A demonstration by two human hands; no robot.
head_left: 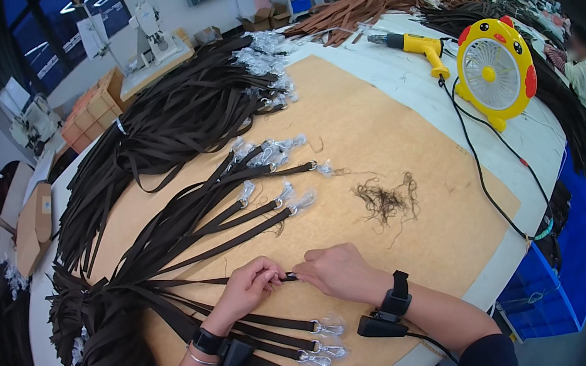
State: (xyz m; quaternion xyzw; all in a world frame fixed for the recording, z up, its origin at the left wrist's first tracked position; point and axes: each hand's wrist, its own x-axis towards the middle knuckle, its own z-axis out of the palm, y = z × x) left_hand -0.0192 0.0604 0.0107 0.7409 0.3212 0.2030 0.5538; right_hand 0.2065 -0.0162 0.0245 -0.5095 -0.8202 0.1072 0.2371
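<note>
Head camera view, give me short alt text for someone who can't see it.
Two hands, left hand and right hand, pinch the end of a dark strap on a tan board. More clipped straps fan out leftward; a yellow fan stands behind.

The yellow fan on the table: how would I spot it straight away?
Look to the far right corner of the big white table, past the brown board. The round yellow fan stands there beside a yellow power tool; only the fan has red side knobs.
</note>
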